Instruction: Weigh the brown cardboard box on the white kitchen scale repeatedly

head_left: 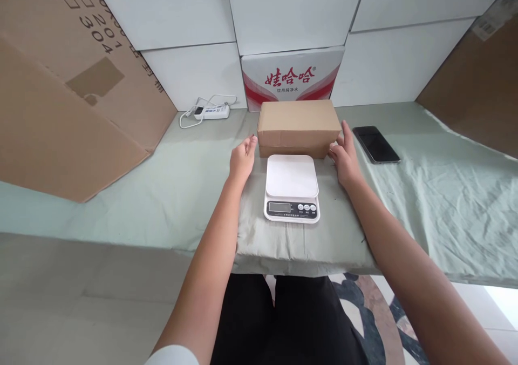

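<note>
Cardboard box (298, 127) sits on the desk (162, 192) just beyond the white scale (291, 188), left hand (242, 160) and right hand (343, 159) flanking its ends, fingers loose and unclenched, looks like barely touching, phone (375, 144) off right.

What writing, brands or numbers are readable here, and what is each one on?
"娃哈哈" in red, on the white and red carton behind the brown box.
"饮用纯净水", small, beneath it on the same carton.
"201" and "304", upside down, on the leaning cardboard sheet; its other characters are cut off or unclear.
Scale button labels: too small to read; display blank.
Sticker on the right cardboard: blurred.
</note>
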`<state>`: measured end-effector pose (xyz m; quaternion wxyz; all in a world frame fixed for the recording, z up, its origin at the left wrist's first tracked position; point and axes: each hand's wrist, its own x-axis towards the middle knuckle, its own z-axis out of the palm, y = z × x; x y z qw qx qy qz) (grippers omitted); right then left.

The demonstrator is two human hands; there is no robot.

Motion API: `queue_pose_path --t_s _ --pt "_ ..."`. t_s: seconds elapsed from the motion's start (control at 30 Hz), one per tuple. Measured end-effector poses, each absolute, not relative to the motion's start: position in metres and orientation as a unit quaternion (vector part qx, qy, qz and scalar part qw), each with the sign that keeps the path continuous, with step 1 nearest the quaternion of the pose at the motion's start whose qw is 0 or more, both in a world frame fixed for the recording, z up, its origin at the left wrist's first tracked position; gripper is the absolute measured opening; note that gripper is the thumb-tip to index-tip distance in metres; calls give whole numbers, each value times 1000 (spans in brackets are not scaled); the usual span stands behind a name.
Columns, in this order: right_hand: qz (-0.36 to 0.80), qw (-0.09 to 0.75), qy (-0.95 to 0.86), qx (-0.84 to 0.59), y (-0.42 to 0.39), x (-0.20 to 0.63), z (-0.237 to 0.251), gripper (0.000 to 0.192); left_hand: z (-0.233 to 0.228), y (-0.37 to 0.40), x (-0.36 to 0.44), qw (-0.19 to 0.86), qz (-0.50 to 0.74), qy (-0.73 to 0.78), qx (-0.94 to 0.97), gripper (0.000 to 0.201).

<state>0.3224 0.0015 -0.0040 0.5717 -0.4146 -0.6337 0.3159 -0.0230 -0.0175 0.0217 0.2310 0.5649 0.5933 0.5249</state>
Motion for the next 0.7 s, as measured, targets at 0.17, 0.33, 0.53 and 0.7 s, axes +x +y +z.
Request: queue_pose_path --t_s 0.17,0.33,0.53,0.7 --pt "368 560 -592 -449 5 319 -10 104 11 -8 -9 246 524 576 577 74" --pt "357 546 -624 -431 8 317 -8 106 4 5 0 243 548 556 576 91" --pt "374 553 -620 -413 2 306 0 113 5 6 4 260 551 524 595 101" --pt "337 574 -639 -387 -8 297 17 126 21 0 6 234 583 507 590 102"
